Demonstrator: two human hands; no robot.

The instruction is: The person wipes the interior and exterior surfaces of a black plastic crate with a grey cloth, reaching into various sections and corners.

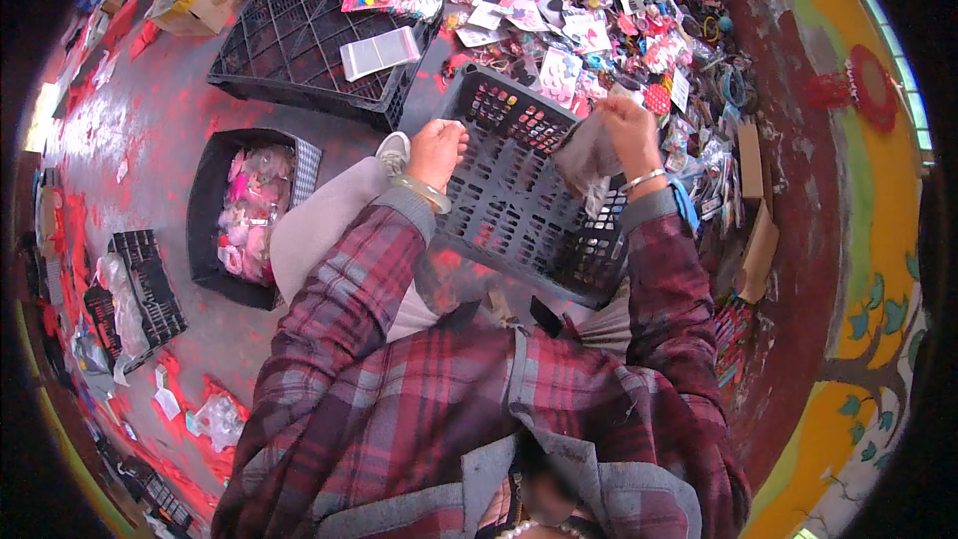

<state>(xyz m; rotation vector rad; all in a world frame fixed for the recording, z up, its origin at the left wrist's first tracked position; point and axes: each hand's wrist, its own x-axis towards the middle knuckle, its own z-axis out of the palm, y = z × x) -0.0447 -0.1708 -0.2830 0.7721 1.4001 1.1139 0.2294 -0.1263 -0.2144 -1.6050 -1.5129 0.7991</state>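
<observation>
A black plastic crate (499,195) with slotted sides and floor stands in front of me, between my knees. My right hand (629,135) is above its right side, fingers pinched on a crumpled grey-brown piece (584,157) that hangs down into the crate. Whether that piece is cloth or a thin bag is unclear. At the crate's left rim my left hand (439,153) is closed in a fist. Anything inside that fist is hidden. Apart from the hanging piece, mostly bare slotted floor shows in the crate.
Small accessories and carded goods (599,35) lie heaped beyond the crate. An upturned black crate (299,40) bears clear packets (380,54). To my left are a box of pink items (249,210) and a smaller black crate (150,289). Cardboard (758,250) lies right.
</observation>
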